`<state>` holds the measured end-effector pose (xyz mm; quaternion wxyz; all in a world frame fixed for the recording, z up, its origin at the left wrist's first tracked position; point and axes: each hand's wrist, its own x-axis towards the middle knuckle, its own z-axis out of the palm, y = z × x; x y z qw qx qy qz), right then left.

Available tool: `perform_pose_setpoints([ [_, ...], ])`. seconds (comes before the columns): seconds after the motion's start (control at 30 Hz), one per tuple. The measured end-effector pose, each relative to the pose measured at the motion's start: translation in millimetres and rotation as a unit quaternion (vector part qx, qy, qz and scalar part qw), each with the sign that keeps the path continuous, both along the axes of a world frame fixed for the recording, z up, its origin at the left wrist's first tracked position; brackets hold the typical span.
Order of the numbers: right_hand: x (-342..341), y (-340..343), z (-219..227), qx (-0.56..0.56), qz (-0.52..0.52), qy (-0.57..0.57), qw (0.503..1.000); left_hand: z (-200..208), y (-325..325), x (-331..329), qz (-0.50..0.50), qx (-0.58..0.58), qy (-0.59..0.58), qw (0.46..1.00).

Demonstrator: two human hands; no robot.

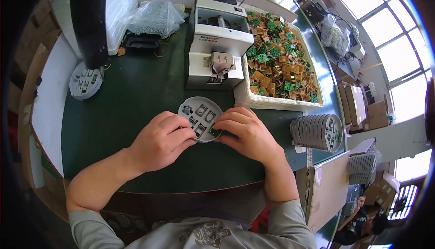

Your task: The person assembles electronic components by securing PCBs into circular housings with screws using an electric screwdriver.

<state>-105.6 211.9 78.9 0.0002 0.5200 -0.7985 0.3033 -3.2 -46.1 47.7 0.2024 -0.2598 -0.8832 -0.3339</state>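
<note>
A round grey plastic disc (198,114) with moulded slots lies on the green table mat just in front of me. My left hand (161,141) grips its lower left rim with curled fingers. My right hand (247,130) presses a small green circuit board (215,131) against the disc's lower right part with its fingertips. Both forearms come in from the lower edge, in grey sleeves.
A white boxy machine (217,45) stands just beyond the disc. To its right a white foam tray (242,96) holds several small circuit boards. A stack of grey discs (317,132) lies on its side at right. Another grey disc (85,82), a black post (88,20) and a clear bag (156,18) sit at left and back.
</note>
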Motion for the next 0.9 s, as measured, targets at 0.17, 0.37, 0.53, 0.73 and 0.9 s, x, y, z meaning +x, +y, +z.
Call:
perform_pose_setpoints([
  [0.17, 6.3, 5.4, 10.8, -0.034, -0.088, -0.277, 0.956, 9.6, 4.2, -1.5, 0.030, 0.197, -0.066, 0.978],
  [0.37, 1.2, 7.8, -8.6, -0.075, -0.124, -0.553, 0.820, 1.7, -3.7, -1.4, 0.001, 0.317, -0.363, 0.876],
  [0.53, 0.1, 5.1, -14.7, -0.138, -0.083, -0.683, 0.713, 8.4, -6.1, 2.0, -0.016, 0.410, -0.429, 0.805],
  [0.73, -1.9, 5.1, -17.7, -0.157, -0.058, -0.721, 0.672, 11.3, -9.4, 1.8, -0.014, 0.437, -0.457, 0.774],
  [0.9, -11.3, 19.2, 3.3, -0.050, 0.045, -0.281, 0.957, 13.9, -9.8, -6.4, 0.023, 0.031, -0.054, 0.998],
])
